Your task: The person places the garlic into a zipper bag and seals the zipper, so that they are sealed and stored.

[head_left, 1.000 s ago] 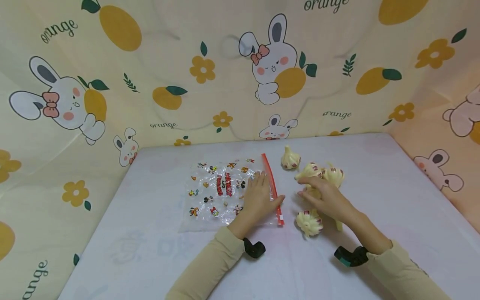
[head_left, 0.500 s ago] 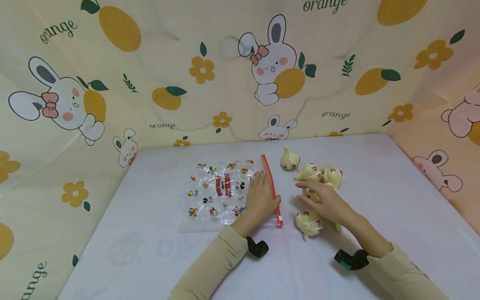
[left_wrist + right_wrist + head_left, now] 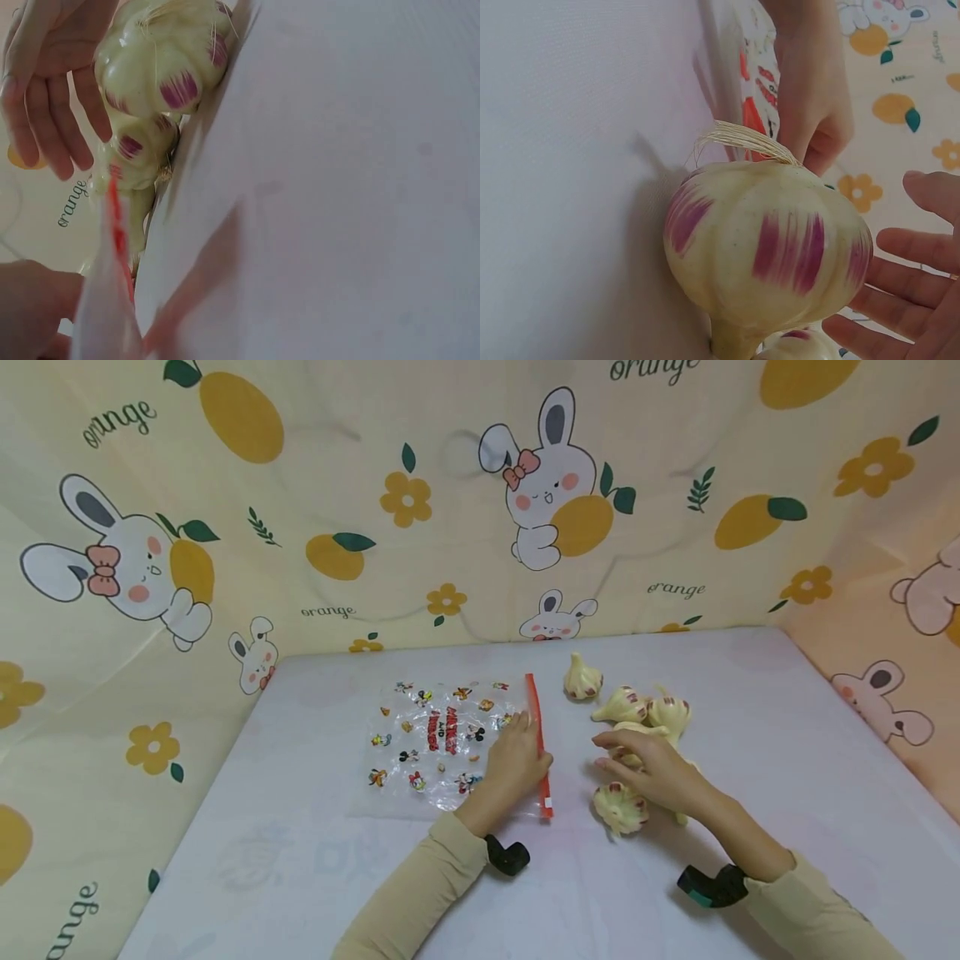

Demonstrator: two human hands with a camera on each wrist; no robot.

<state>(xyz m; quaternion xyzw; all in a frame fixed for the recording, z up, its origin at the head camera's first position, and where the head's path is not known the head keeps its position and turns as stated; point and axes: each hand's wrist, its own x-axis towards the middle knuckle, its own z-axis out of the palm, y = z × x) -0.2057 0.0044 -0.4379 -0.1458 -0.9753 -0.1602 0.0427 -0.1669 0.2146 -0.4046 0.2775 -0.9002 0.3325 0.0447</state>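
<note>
A clear zip bag with cartoon prints and a red zip strip lies flat on the table, its zip side to the right. My left hand pinches the bag near that strip; in the left wrist view the red-edged side stands raised off the table. My right hand hovers, fingers loosely bent and apart, over a cluster of garlic bulbs, holding none. Close to it in the right wrist view is a purple-streaked garlic bulb. The right hand partly hides some bulbs.
One garlic bulb sits apart at the back of the group, and another bulb lies in front. Behind the white table hangs a printed cloth, which also comes down along both sides.
The left hand's flat, spread fingers have curled in at the bag's zip side. The zip strip has shifted slightly left and toward me. My right hand has stayed nearly still.
</note>
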